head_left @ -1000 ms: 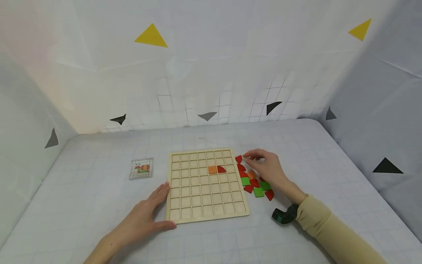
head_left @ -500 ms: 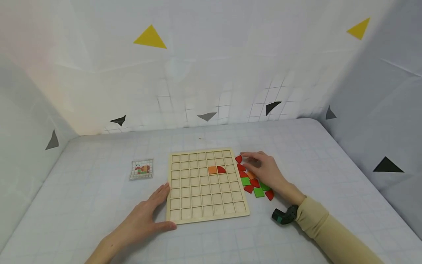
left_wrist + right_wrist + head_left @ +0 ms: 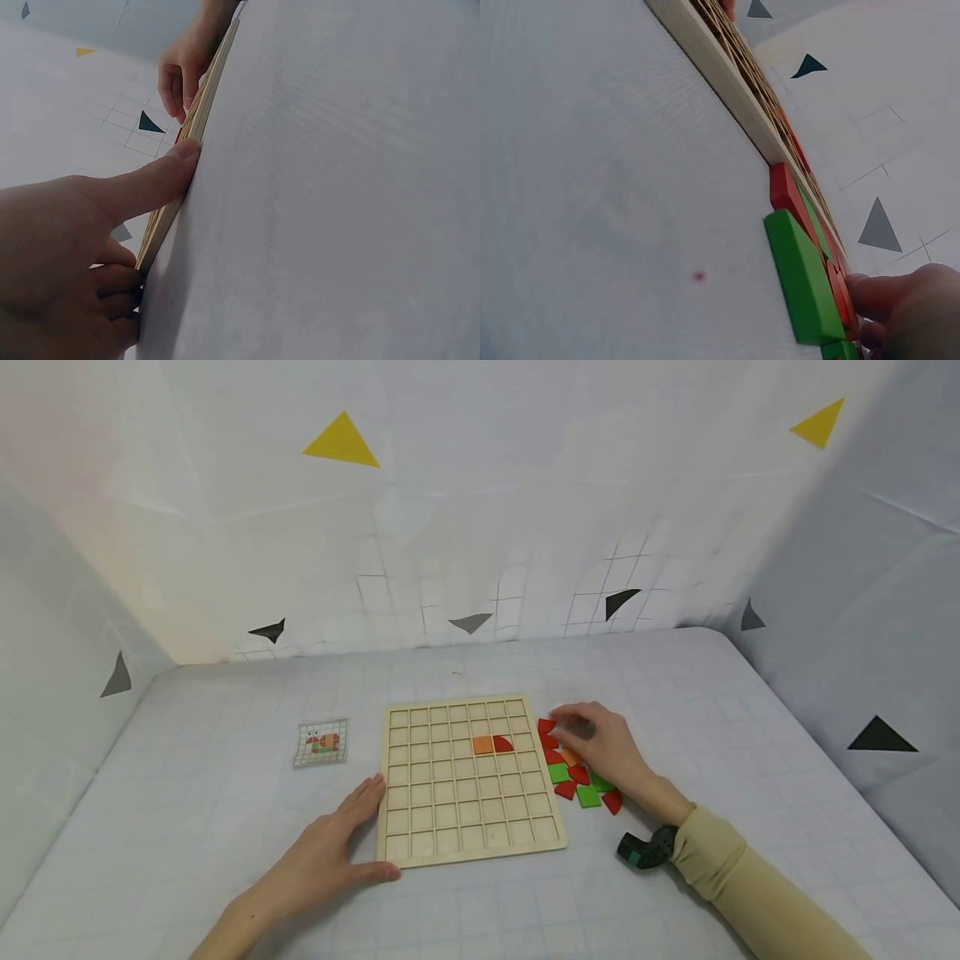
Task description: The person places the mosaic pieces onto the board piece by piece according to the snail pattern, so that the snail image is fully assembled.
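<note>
A square wooden grid board [image 3: 435, 793] lies in the middle of the table in the head view. My left hand [image 3: 322, 860] rests at its near left corner, fingertips along the left edge and thumb at the front edge; the left wrist view shows the thumb [image 3: 150, 180] against the rim. An orange square tile [image 3: 482, 745] and a red quarter-circle tile [image 3: 503, 743] sit side by side in cells. Right of the board, my right hand [image 3: 607, 743] pinches another red quarter-circle tile [image 3: 546, 726] between thumb and index finger, at the board's edge.
Loose red tiles [image 3: 566, 791], green tiles [image 3: 588, 796] and an orange tile [image 3: 571, 757] lie clustered between the board and my right hand. A small picture card [image 3: 322, 743] with a gridded coloured figure lies left of the board. White cloth walls [image 3: 465, 527] rise behind.
My right hand has come down and slightly left onto the far red tile, which has turned so its straight side faces away. My left hand and the board have stayed put.
</note>
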The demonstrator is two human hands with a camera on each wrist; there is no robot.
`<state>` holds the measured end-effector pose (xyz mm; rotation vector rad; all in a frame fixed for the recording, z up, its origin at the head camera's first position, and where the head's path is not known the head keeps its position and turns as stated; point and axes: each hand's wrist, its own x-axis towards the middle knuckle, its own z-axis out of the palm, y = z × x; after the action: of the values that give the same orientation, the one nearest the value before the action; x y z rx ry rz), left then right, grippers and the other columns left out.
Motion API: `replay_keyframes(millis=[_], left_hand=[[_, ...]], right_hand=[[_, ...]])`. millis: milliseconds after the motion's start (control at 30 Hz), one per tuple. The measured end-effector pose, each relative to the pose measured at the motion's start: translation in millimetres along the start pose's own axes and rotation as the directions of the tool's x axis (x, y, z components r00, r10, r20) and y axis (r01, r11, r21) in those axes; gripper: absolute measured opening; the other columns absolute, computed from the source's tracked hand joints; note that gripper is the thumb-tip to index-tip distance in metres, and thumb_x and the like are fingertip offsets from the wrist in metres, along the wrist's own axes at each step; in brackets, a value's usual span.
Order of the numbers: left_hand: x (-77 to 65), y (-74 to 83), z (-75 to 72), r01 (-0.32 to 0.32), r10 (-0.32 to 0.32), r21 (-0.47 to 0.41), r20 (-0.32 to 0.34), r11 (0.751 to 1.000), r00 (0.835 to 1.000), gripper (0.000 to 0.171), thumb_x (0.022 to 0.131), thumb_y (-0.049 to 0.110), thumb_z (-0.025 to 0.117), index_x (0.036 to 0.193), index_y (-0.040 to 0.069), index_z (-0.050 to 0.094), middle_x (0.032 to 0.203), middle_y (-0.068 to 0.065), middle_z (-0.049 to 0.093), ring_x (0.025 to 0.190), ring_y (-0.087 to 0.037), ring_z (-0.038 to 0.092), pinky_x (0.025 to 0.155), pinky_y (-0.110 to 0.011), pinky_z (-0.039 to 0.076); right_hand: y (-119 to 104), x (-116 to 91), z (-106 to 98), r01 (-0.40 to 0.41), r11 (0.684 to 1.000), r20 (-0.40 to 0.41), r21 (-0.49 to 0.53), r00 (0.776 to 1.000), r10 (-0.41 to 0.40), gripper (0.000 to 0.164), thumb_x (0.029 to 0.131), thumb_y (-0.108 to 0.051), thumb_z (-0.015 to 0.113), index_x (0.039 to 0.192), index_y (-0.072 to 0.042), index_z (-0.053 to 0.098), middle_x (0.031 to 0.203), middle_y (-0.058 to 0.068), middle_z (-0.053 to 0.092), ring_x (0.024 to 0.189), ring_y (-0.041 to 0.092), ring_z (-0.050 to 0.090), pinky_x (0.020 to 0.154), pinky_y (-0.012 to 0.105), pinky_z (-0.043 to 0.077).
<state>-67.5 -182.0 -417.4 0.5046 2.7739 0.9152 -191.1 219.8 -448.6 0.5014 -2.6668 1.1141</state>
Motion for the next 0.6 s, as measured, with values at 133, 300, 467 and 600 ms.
replay_keyframes(millis=[133, 300, 467, 600], left_hand=[[-0.1, -0.1, -0.6, -0.001, 0.001, -0.005, 0.001, 1.000, 1.000, 0.110, 0.072, 0.061, 0.080, 0.156, 0.008, 0.033, 0.164, -0.009, 0.028, 0.150, -0.033, 0.029, 0.109, -0.067, 0.034], [0.6, -0.5, 0.0, -0.005, 0.005, 0.000, 0.001, 1.000, 1.000, 0.110, 0.072, 0.059, 0.081, 0.156, 0.006, 0.033, 0.164, -0.010, 0.028, 0.149, -0.033, 0.029, 0.109, -0.067, 0.034], [0.8, 0.5, -0.1, -0.007, 0.007, 0.007, -0.001, 1.000, 1.000, 0.110, 0.072, 0.056, 0.082, 0.156, 0.006, 0.033, 0.163, -0.010, 0.028, 0.149, -0.033, 0.029, 0.109, -0.066, 0.034], [0.8, 1.3, -0.6, -0.005, 0.005, 0.006, -0.001, 1.000, 1.000, 0.109, 0.072, 0.054, 0.083, 0.156, 0.006, 0.033, 0.163, -0.011, 0.029, 0.149, -0.033, 0.029, 0.109, -0.066, 0.035]], right_hand=[[-0.6, 0.0, 0.1, 0.010, 1.000, -0.007, 0.005, 1.000, -0.010, 0.027, 0.088, -0.021, 0.078, 0.115, -0.015, 0.074, 0.107, 0.001, 0.070, 0.094, 0.016, 0.063, 0.080, 0.033, 0.053], [-0.9, 0.4, -0.1, 0.021, 1.000, -0.013, 0.006, 1.000, -0.021, 0.026, 0.087, -0.018, 0.079, 0.112, -0.015, 0.074, 0.107, 0.000, 0.071, 0.095, 0.016, 0.064, 0.080, 0.034, 0.054], [-0.5, 1.2, 0.2, 0.012, 1.000, -0.003, 0.010, 1.000, -0.012, 0.026, 0.087, -0.019, 0.079, 0.112, -0.016, 0.075, 0.108, -0.001, 0.071, 0.097, 0.015, 0.064, 0.080, 0.034, 0.054], [0.3, 0.8, 0.2, 0.030, 0.999, -0.011, 0.015, 0.999, -0.030, 0.025, 0.087, -0.019, 0.079, 0.111, -0.014, 0.075, 0.107, 0.001, 0.071, 0.096, 0.017, 0.065, 0.080, 0.035, 0.054]])
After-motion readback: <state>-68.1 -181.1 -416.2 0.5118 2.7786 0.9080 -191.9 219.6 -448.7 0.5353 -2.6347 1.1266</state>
